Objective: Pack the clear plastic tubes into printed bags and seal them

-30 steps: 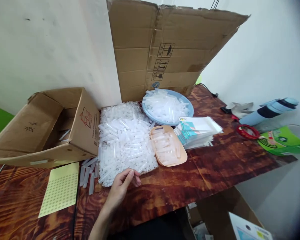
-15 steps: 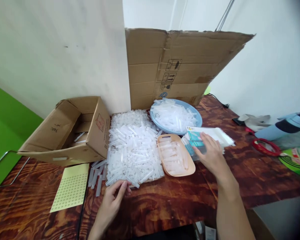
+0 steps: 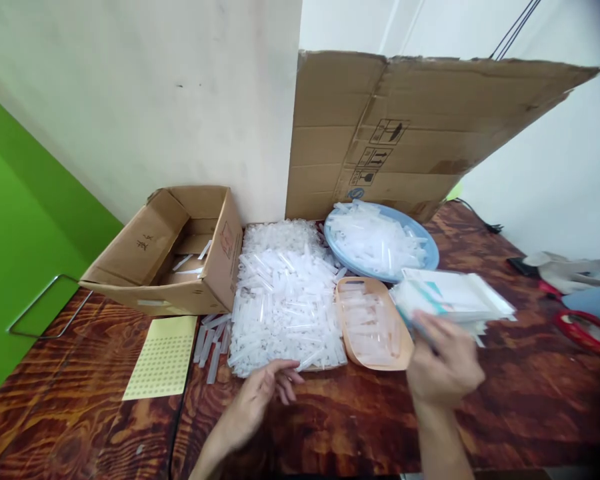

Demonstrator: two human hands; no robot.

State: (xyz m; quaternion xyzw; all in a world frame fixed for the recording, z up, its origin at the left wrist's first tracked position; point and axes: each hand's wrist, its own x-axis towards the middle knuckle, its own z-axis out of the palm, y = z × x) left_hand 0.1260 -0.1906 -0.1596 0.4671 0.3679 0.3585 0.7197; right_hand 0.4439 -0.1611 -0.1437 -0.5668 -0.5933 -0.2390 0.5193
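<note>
My left hand (image 3: 264, 393) rests on the wooden table (image 3: 330, 427) at the near edge of a big heap of clear plastic tubes (image 3: 285, 293), fingers loosely spread, nothing in it. My right hand (image 3: 443, 367), blurred by motion, is closed at the near edge of a stack of flat clear packets with teal print (image 3: 453, 300); it seems to pinch one packet. A peach tray (image 3: 400, 353) with a few tubes lies between the heap and the packets. Behind them sits a blue plate (image 3: 427, 243) piled with tubes.
An open cardboard box (image 3: 175, 253) stands at the left by the wall. A yellow dotted sheet (image 3: 163, 357) lies in front of it. A large cardboard sheet (image 3: 415, 127) leans on the wall. A red ring (image 3: 587, 330) and white gloves (image 3: 563, 270) lie far right.
The view has swung left. My right hand has drawn back from on top of the packet stack to its near edge and closed. My left hand stays by the heap of tubes.
</note>
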